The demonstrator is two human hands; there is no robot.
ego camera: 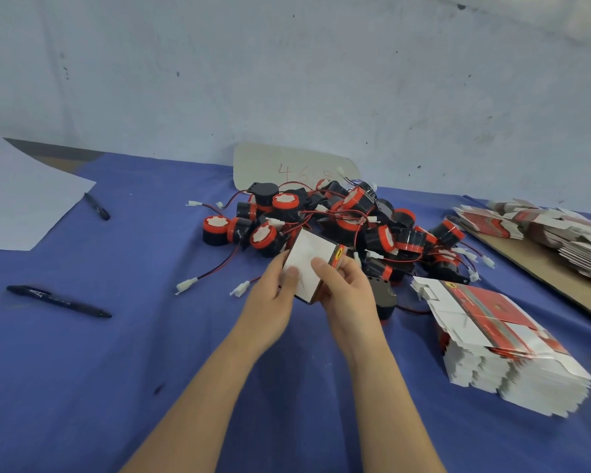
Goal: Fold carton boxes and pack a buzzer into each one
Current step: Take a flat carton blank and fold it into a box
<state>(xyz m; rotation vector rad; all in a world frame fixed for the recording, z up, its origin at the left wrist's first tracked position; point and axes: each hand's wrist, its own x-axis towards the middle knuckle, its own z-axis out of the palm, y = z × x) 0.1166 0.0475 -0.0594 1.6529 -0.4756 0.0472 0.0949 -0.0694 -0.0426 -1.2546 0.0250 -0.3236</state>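
Cardboard carton box (313, 268), light and easily creased, sits pinched at its edges between left hand (273, 298) and right hand (347, 291).

2 hands (273, 302) (347, 295), 1 carton box (309, 264), 2 pens (58, 301) (97, 206), 2 flat-carton stacks (498, 339) (553, 230)

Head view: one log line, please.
left hand: grips carton box | right hand: grips carton box | buzzers: piled behind | flat cartons: stacked right

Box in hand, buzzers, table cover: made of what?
Box: thin card, matte white face, red printed side, sharp folds. Buzzers: probably moulded plastic, black bodies, red rims, slight sheen. Table cover: blue cloth, matte, softly wrinkled.
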